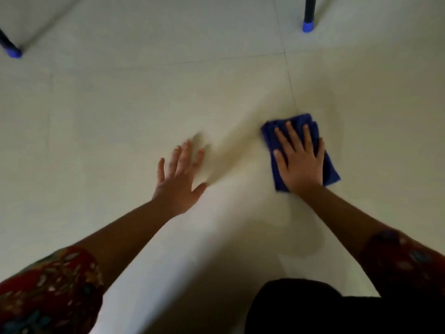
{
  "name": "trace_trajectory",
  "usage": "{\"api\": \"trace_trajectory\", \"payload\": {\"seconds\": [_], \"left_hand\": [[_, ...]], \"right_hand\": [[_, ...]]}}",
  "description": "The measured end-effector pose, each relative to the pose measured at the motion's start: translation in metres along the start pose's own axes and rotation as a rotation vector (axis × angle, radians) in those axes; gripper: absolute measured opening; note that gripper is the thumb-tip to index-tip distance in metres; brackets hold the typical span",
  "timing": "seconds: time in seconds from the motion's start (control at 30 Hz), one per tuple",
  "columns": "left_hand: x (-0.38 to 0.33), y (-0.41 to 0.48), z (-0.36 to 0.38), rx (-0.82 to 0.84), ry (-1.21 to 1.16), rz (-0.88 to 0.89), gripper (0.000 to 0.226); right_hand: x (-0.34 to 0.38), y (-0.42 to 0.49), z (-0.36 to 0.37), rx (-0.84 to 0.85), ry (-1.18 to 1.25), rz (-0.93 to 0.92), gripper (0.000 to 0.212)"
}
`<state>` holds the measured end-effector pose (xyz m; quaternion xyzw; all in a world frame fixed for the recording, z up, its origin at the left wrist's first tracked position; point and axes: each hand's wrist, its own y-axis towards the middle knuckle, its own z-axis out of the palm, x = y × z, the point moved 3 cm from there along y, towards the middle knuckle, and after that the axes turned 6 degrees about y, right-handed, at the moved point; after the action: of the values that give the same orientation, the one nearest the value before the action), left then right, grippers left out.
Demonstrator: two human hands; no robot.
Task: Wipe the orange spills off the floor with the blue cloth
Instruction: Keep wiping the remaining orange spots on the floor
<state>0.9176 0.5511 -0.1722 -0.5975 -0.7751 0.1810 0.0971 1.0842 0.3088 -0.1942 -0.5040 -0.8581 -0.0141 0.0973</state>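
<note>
The right hand point(299, 162) is pressing flat, fingers straight, on the blue cloth point(331, 171) right of frame centre, the left hand point(179, 179) is bracing open on the floor point(120, 116), and the step is likely calling for even palm pressure and overlapping strokes.

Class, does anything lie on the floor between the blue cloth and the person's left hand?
Nothing visible does. The right hand presses flat on the blue cloth; bare floor runs to the left hand. The two blue-tipped legs stand far off.
</note>
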Motion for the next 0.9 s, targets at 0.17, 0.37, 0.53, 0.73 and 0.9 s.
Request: {"api": "trace_trajectory", "payload": {"seconds": [0.17, 0.37, 0.53, 0.73, 0.9], "left_hand": [[0.049, -0.052, 0.006, 0.018, 0.143, 0.086, 0.081], [0.111, -0.075, -0.006, 0.127, 0.169, 0.077, 0.095], [0.151, -0.095, 0.003, 0.139, 0.065, -0.034, 0.098], [0.183, -0.083, 0.024, -0.023, -0.141, -0.176, 0.095], [0.193, -0.085, 0.050, -0.179, -0.161, -0.207, 0.096]], "right_hand": [[0.108, 0.000, 0.019, 0.018, 0.039, -0.236, 0.056], [0.115, -0.072, 0.023, 0.196, -0.113, -0.843, 0.052], [0.133, 0.021, 0.017, 0.285, -0.180, -0.629, 0.066], [0.220, -0.010, 0.043, 0.266, -0.186, -0.835, 0.064], [0.168, 0.017, 0.033, 0.128, -0.055, -0.301, 0.057]]}}
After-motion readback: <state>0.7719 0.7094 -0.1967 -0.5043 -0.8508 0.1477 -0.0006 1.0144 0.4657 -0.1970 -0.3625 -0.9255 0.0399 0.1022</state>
